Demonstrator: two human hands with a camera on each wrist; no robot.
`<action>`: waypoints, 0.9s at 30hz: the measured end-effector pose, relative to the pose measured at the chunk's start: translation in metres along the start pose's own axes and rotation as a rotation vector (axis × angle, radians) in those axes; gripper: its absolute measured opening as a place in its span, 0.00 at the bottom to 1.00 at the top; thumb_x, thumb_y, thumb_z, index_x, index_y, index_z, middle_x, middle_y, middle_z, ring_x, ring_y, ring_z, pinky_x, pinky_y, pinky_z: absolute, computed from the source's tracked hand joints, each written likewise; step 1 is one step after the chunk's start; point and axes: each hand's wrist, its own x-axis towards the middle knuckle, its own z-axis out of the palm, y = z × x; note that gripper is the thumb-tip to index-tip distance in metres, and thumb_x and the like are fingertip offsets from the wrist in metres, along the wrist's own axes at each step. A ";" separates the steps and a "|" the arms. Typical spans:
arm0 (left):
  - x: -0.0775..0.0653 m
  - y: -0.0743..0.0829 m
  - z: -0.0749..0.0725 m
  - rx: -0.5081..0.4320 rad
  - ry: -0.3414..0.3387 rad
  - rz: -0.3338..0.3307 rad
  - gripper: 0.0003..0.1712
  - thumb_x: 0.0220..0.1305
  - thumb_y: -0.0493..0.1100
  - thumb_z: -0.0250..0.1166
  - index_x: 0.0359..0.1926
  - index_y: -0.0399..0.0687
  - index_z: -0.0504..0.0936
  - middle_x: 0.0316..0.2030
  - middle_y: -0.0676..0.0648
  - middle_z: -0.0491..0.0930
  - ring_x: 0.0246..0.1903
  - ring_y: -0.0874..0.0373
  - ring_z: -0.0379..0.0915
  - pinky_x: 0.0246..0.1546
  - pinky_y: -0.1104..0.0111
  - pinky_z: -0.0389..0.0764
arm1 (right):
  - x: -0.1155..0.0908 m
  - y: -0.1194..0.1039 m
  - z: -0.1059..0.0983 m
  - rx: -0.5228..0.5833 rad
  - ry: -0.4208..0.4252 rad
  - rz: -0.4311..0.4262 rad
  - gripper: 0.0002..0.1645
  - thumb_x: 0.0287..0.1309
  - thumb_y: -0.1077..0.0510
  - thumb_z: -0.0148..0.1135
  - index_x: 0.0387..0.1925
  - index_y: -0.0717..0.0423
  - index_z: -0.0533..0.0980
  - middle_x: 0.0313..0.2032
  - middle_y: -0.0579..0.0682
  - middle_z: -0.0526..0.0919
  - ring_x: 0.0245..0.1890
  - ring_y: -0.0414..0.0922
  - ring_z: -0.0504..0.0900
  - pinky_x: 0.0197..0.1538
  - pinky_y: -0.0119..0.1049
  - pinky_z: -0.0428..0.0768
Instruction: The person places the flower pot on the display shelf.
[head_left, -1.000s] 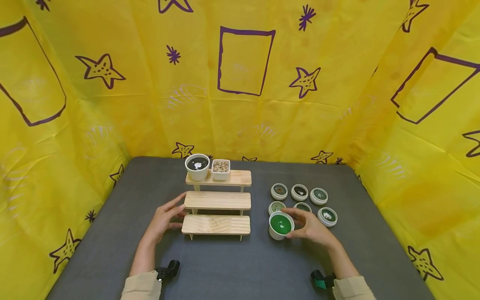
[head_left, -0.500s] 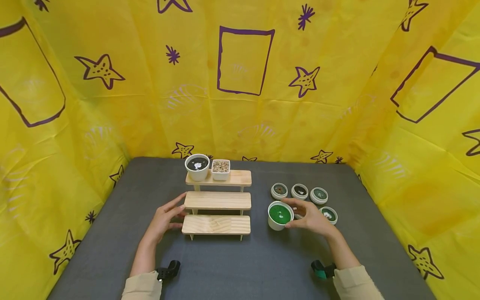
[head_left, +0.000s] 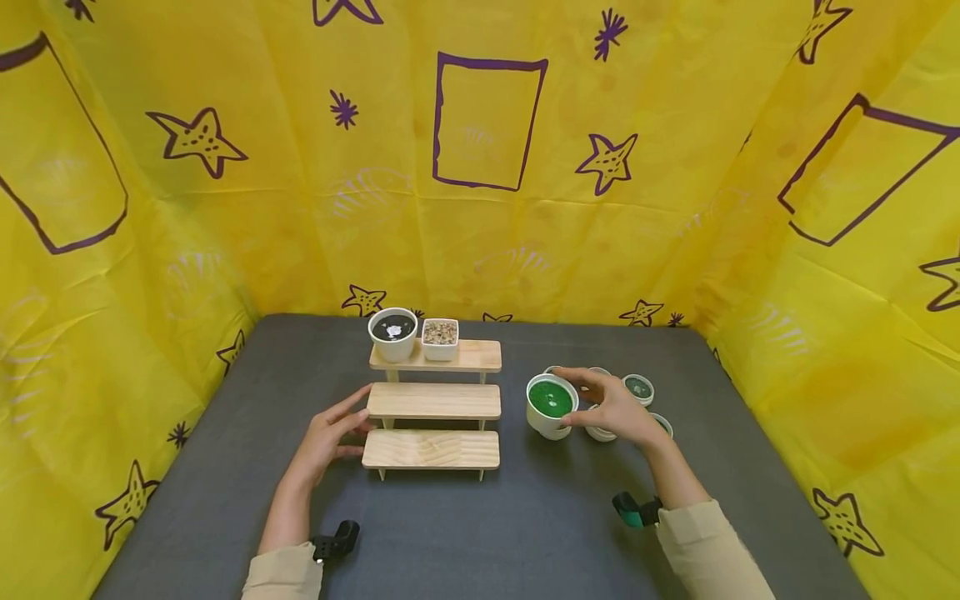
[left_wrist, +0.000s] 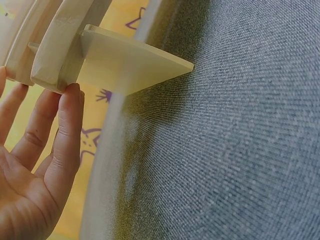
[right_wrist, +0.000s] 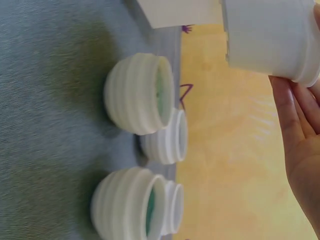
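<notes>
My right hand point(head_left: 617, 410) pinches a white cup point(head_left: 550, 402) with green contents by its rim and side. In the right wrist view the cup point(right_wrist: 267, 37) is lifted off the table, higher than the small pots. My left hand point(head_left: 324, 437) is at the left end of a three-step wooden display shelf point(head_left: 433, 401). The left wrist view shows extended fingertips touching the ends of its boards, beside a pale leg point(left_wrist: 130, 60). On the top step stand a round white cup point(head_left: 393, 327) with dark contents and a square white pot point(head_left: 440, 337) of speckled grains.
Several small ribbed white pots stand on the grey cloth at the right, such as one at the back point(head_left: 638, 389) and one under my right hand point(head_left: 600, 423). My hand and the cup partly hide them. A yellow patterned curtain point(head_left: 487, 242) encloses the table.
My right hand has carried the green-filled cup away from me and slightly left, over the small pots. My left hand has stayed at the shelf.
</notes>
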 end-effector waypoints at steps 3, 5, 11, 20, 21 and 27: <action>0.000 0.000 0.000 -0.003 -0.004 -0.001 0.32 0.72 0.51 0.58 0.74 0.56 0.63 0.34 0.48 0.83 0.38 0.60 0.78 0.37 0.62 0.84 | 0.007 -0.006 -0.002 0.014 -0.001 0.019 0.43 0.48 0.59 0.77 0.66 0.58 0.71 0.64 0.59 0.76 0.53 0.44 0.82 0.55 0.28 0.79; 0.000 0.000 0.000 -0.005 -0.004 -0.004 0.32 0.72 0.51 0.58 0.74 0.56 0.63 0.34 0.49 0.83 0.38 0.60 0.78 0.37 0.63 0.84 | 0.012 -0.011 -0.004 0.014 -0.002 0.032 0.42 0.49 0.58 0.77 0.66 0.57 0.71 0.64 0.58 0.76 0.54 0.48 0.82 0.56 0.30 0.78; 0.000 0.000 0.000 0.004 0.001 -0.008 0.32 0.72 0.52 0.57 0.74 0.58 0.63 0.34 0.49 0.82 0.38 0.61 0.78 0.37 0.63 0.84 | 0.028 -0.023 -0.008 0.002 0.005 0.041 0.42 0.50 0.58 0.76 0.67 0.54 0.70 0.63 0.57 0.77 0.52 0.54 0.82 0.53 0.37 0.80; 0.000 0.000 0.000 0.007 0.003 -0.008 0.32 0.72 0.52 0.57 0.74 0.58 0.63 0.35 0.48 0.82 0.38 0.61 0.78 0.37 0.63 0.84 | 0.048 -0.032 -0.006 -0.006 0.021 0.081 0.43 0.48 0.54 0.77 0.67 0.49 0.71 0.63 0.54 0.78 0.56 0.54 0.81 0.59 0.52 0.78; 0.000 0.000 0.000 0.006 0.003 -0.008 0.32 0.72 0.52 0.57 0.74 0.58 0.63 0.35 0.48 0.82 0.38 0.61 0.78 0.37 0.63 0.84 | 0.050 -0.033 -0.005 -0.011 0.026 0.083 0.43 0.49 0.53 0.77 0.67 0.48 0.71 0.63 0.53 0.78 0.56 0.53 0.81 0.59 0.51 0.78; 0.000 0.000 0.000 0.003 0.002 0.002 0.32 0.72 0.52 0.57 0.74 0.58 0.63 0.36 0.47 0.82 0.38 0.60 0.78 0.37 0.64 0.84 | 0.063 -0.041 -0.003 -0.004 0.035 0.080 0.41 0.50 0.53 0.77 0.66 0.48 0.72 0.62 0.53 0.78 0.57 0.53 0.80 0.57 0.47 0.80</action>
